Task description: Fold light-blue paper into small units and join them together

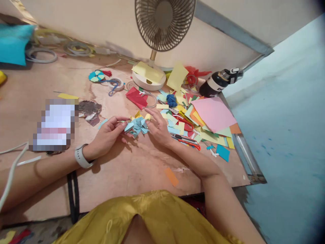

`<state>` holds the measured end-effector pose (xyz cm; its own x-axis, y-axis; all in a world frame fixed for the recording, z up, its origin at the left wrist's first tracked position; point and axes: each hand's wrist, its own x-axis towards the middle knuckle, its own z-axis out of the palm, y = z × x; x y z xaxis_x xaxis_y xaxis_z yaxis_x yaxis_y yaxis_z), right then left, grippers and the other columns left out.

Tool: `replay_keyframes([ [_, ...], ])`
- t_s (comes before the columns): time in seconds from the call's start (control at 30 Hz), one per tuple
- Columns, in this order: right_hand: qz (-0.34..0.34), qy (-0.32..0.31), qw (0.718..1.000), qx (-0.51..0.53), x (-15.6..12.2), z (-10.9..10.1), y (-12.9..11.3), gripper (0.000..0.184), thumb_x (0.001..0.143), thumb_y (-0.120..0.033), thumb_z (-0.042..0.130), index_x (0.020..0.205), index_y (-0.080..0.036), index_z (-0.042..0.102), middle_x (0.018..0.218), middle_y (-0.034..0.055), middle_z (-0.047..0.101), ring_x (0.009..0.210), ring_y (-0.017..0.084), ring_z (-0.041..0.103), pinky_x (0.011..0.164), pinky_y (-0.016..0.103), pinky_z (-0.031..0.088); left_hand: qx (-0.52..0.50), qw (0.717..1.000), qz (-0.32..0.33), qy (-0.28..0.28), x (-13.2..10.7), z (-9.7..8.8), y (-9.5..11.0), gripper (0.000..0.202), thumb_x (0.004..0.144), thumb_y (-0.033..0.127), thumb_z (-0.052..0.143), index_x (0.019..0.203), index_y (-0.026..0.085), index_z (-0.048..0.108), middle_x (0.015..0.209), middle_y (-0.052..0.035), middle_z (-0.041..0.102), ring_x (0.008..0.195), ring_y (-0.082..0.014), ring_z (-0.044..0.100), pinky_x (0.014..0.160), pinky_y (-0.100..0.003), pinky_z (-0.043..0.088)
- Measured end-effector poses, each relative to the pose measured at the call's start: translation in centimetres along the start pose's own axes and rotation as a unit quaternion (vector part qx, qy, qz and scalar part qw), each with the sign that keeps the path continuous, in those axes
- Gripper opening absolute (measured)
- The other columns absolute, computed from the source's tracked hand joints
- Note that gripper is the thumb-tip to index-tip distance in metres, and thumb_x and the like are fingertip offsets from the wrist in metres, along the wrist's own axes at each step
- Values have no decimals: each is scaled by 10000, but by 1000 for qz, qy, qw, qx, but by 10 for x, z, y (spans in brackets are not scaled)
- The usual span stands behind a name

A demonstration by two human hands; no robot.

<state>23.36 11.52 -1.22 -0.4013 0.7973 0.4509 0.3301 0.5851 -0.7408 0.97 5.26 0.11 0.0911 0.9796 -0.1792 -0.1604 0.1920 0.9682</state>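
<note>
Pinching a many-folded, light-blue paper piece (138, 126) between them: left hand (111, 131), fingers closed on its left edge, white-strapped watch (84, 156) at the wrist; right hand (159, 128), fingers bent against its right side. Position: above the middle of the pale, stained wooden tabletop (114, 189); contact with the surface cannot be told. Just right of the right hand, crowding that side: red-handled scissors (187, 126) among loose paper scraps; slim, black-and-orange utility knife (185, 138) near the right wrist. Beyond: ball of dark-blue yarn (172, 100); folded red paper sheet (136, 97); white roll of tape (117, 85). Farther right: square pink paper sheet (213, 114), topping a multicoloured stack; black bottle with white band (212, 83), tilted. At the back: grey-brown round-caged fan (165, 17) on a white base. Left: rectangular device, pixelated (54, 125). Nearer the body: small orange paper strip (172, 177).
</note>
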Motion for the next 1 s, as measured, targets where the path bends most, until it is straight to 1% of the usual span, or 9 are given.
replay_keyframes([
  [0.03,-10,-5,1000,5,-1,0,-3,433,1002,-273,548,1427,-250,631,1444,118,662,1367,239,597,1201,479,466,1,1000,1,-8,-1,1,0,361,944,450,764,1190,209,654,889,-21,768,742,-182,781,529,-203,588],
  [0.2,-68,-102,992,10,-8,6,-17,378,979,-294,583,1343,-278,685,1289,95,744,1195,244,688,1070,463,555,-7,999,-27,-44,-6,6,1,339,951,482,744,1128,206,658,879,-22,769,744,-199,787,562,-247,628],
  [0.3,-71,-77,994,-17,-11,11,-18,319,992,-293,585,1276,-260,726,1160,87,789,1067,226,727,981,422,585,-28,997,-47,-51,-7,7,1,373,930,506,765,1117,208,641,898,-30,773,775,-225,796,586,-290,656],
  [0.4,-106,-37,993,-40,-12,14,-13,242,1005,-264,596,1163,-229,776,1060,96,803,975,210,740,891,380,597,-49,996,-45,-56,-6,6,-1,385,925,503,776,1135,216,629,951,-27,772,820,-223,793,657,-332,683],
  [0.53,-153,-21,985,-72,-15,14,-13,225,1004,-246,613,1122,-229,804,1071,105,797,946,212,728,858,392,584,-49,996,-14,-77,-6,4,-3,377,944,464,768,1192,219,623,969,-15,748,862,-191,764,723,-325,684],
  [0.63,-127,-40,989,-68,-18,13,-17,243,992,-268,613,1146,-277,800,1143,90,776,1001,221,717,900,424,584,-43,994,23,-96,-7,4,-4,455,910,387,817,1264,223,584,993,-16,731,877,-175,752,730,-284,669],
  [0.77,-64,-33,997,20,-16,7,-23,254,996,-266,571,1140,-284,780,1143,85,741,1067,222,703,946,428,596,-37,992,49,-111,-7,4,-5,470,929,337,797,1316,248,546,1033,-21,720,877,-175,749,718,-279,662],
  [0.87,-18,-10,999,35,-11,4,-23,203,1003,-317,618,1143,-262,754,1118,85,722,988,205,687,876,390,594,-6,991,65,-117,-8,4,-5,421,953,334,771,1306,237,562,1047,-38,722,877,-173,743,698,-259,648],
  [1.0,10,-45,998,39,-7,3,-23,190,990,-370,665,1103,-238,742,1036,72,732,875,182,654,781,344,565,17,991,77,-109,-8,4,-6,410,959,337,765,1300,232,562,1062,-49,745,863,-169,748,706,-256,641],
])
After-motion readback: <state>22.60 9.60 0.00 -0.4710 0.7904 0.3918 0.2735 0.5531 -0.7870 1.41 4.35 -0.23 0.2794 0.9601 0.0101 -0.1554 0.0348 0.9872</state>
